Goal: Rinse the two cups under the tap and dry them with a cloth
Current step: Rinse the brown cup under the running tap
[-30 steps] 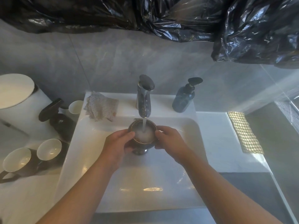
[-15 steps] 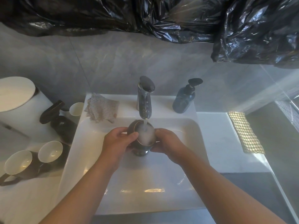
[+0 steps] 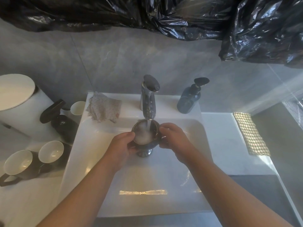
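Observation:
A dark cup with a gold rim (image 3: 144, 145) is held over the white sink (image 3: 193, 169), tilted toward me, under the running chrome tap (image 3: 148, 102). Water foams inside it. My left hand (image 3: 122, 146) grips its left side, thumb on the rim. My right hand (image 3: 174, 139) holds its right side with curled fingers. Two more dark cups with white insides (image 3: 18, 162) (image 3: 51, 152) stand on the counter at the left. A patterned cloth (image 3: 104, 108) lies crumpled on the sink's back left corner.
A blue soap pump bottle (image 3: 188, 99) stands right of the tap. A black spray bottle (image 3: 61, 119), a small white cup (image 3: 77, 108) and a white lidded bin (image 3: 14, 95) are at the left. A checked cloth (image 3: 250, 135) lies at the right. Black plastic sheeting (image 3: 164, 17) hangs above.
The cup has tipped more toward me under the stream, and both hands have shifted slightly around it. Water keeps running into it.

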`<state>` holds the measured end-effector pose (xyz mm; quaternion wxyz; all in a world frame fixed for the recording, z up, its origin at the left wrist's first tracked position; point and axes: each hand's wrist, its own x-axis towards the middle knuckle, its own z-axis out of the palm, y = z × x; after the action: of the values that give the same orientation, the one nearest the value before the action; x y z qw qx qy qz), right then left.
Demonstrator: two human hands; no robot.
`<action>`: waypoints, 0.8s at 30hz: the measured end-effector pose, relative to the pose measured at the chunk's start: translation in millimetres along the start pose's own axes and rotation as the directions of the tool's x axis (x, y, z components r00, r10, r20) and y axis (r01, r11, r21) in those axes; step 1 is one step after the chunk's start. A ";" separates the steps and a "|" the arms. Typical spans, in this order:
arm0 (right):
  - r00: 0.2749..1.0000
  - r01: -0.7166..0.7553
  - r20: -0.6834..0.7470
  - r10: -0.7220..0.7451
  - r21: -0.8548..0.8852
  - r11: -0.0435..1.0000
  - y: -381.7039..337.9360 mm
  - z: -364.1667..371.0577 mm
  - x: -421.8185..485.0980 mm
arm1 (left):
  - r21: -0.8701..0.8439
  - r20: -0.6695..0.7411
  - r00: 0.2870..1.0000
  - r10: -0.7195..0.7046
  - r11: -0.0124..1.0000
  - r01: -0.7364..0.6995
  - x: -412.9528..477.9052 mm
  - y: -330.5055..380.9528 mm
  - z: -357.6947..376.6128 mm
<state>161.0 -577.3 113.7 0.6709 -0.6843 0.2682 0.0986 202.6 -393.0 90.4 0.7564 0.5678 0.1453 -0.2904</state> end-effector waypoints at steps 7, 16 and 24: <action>0.969 -0.175 0.194 0.156 0.082 0.981 -1.4 0.4 -4.9 | 0.175 0.038 0.994 0.104 0.979 -0.109 1.2 -5.8 -11.2; 0.981 -0.034 0.194 -0.026 0.302 0.953 11.7 2.9 1.5 | 0.213 -0.030 0.989 0.146 0.967 -0.137 -4.5 5.7 -7.0; 0.970 0.223 0.070 -0.231 0.102 0.969 17.2 12.3 -0.3 | 0.241 0.021 0.975 0.221 0.945 -0.219 -4.1 0.8 7.7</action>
<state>154.9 -564.5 98.0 0.7194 -0.6738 0.1648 0.0362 199.0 -399.0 95.7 0.7086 0.6694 0.0471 -0.2180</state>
